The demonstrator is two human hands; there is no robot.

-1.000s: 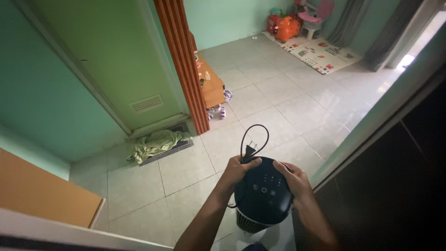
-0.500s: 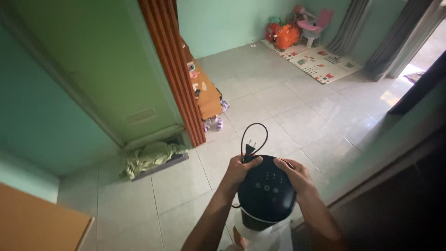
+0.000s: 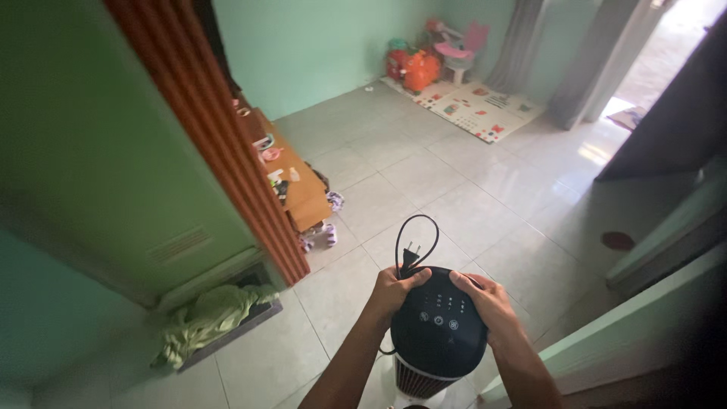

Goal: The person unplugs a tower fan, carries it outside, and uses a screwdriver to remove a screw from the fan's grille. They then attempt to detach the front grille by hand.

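Pale floor tiles (image 3: 454, 189) run out ahead of me between green walls, and I stand over them carrying a black tower fan (image 3: 438, 333) by its domed top. My left hand (image 3: 394, 291) wraps the left rim of the dome, its grip pressed against the casing and also pinning the looped power cord (image 3: 415, 242), whose plug sticks up just above my thumb. My right hand (image 3: 488, 301) clasps the opposite rim, fingers curled tight on the casing, so the fan hangs between both grips with its control panel facing up. By my judgement this is the carrying step; setting the fan down calls for a flat patch of floor and keeping the cord from swinging loose. Left of my grip stand an orange folding door (image 3: 219, 144), a low wooden shelf (image 3: 299, 189) and crumpled green cloth (image 3: 204, 318). Far beyond lie a play mat (image 3: 477, 110) and toys (image 3: 416, 68).
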